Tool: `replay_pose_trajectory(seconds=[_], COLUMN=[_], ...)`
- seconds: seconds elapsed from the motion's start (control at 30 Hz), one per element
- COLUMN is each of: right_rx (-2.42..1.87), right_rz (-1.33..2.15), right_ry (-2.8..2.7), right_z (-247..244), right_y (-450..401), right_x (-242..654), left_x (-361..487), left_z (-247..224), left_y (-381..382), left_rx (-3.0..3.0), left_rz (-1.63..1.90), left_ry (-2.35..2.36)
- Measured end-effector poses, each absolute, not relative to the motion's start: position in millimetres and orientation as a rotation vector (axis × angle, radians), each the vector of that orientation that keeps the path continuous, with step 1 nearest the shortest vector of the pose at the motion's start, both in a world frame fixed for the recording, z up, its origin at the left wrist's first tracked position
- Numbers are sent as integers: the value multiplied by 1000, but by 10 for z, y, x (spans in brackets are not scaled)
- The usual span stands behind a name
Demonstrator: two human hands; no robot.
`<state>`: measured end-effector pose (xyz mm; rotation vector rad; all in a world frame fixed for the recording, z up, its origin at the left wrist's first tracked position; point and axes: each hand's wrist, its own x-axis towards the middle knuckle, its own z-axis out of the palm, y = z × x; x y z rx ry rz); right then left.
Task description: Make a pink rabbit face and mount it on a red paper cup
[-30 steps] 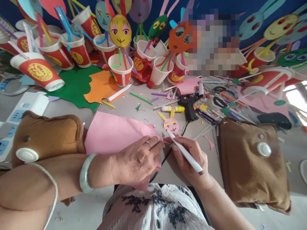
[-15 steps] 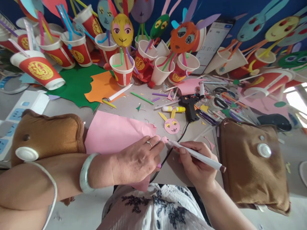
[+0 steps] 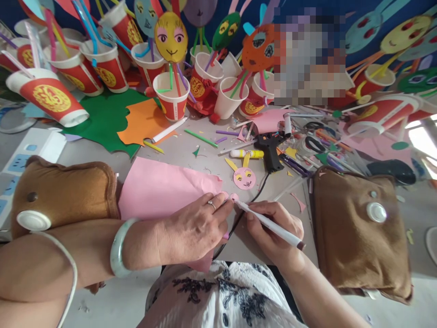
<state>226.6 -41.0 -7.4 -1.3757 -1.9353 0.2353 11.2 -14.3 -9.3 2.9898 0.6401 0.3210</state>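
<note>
My right hand [image 3: 275, 230] grips a white marker pen [image 3: 273, 224], its tip on a small pink paper piece [image 3: 234, 197]. Bent and close together, the fingers of my left hand [image 3: 201, 223] press that piece at its edge. The same hand rests over a large pink paper sheet [image 3: 160, 187], hiding part of it. Just beyond the fingertips lies a pink paper rabbit face [image 3: 244, 178] with yellow ears and drawn features. A yellow marker [image 3: 247, 154] is behind it.
A black glue gun [image 3: 271, 152] lies behind, its cord running beneath my hands. Brown cushion-like pads [image 3: 362, 241] flank the work area. Several paper cups [image 3: 171, 98] with straws and paper faces line the back. Scraps and straws clutter the right; a blurred patch covers the upper right.
My right hand has shifted slightly left and the pen's rear end has swung left and down. Its tip stays on the small pink piece. My left hand stays nearly still.
</note>
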Motion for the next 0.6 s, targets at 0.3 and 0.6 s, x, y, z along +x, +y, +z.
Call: replay_pose_trajectory(seconds=[0.3,0.6], right_rx=[-1401,-1399], right_rz=[256,237], right_ry=[-1944,-1954], right_z=[-61,-55], right_y=[-402,-408], right_x=[2247,2245], left_x=[113,112], left_z=[-67,-88], left_y=[-145,-151], left_rx=[3029,3037], left_rz=[282,292], left_ry=[656,666])
